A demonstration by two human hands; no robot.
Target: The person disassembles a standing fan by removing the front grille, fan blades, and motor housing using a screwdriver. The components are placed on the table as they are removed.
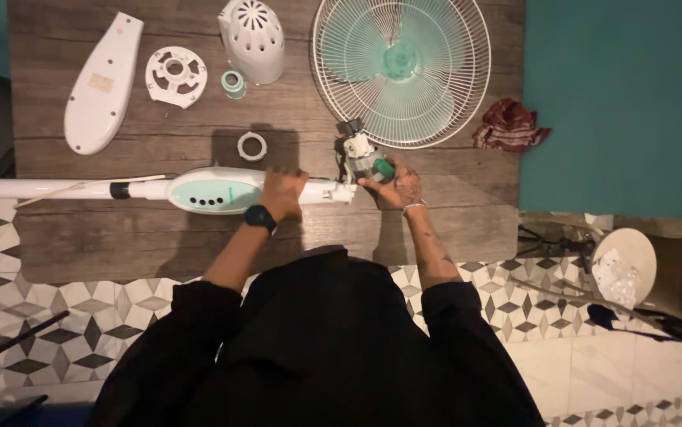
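The fan motor (366, 156), bare of its housing, is seen at the right end of the white fan stand (159, 190), which is laid lengthwise across the wooden tabletop (452, 229). The motor is cupped from the right by the right hand (395, 186), whose fingers are closed around its green end. The neck of the stand, just left of the motor, is gripped from above by the left hand (282, 192), on whose wrist a dark watch (260, 217) is worn. A pale green control panel (216, 192) with a row of dark buttons is set into the stand just left of that hand.

Beyond the stand a small white ring (251, 145) is placed; further back a green ring (233, 82), a round white bracket (176, 74) and a domed, vented white motor cover (253, 39) are laid out. A long white cover piece (104, 83) bearing a small tan rectangular label is set to the far left of these. Behind the motor the wire fan guard (401, 67) with its pale green blades is laid flat, and a crumpled red cloth (509, 126) lies just right of it at the tabletop's edge.

The tabletop is of dark planks; it is backed on the right by a teal surface (626, 103), and the floor (9, 316) below is tiled in black-and-white geometric patterns.
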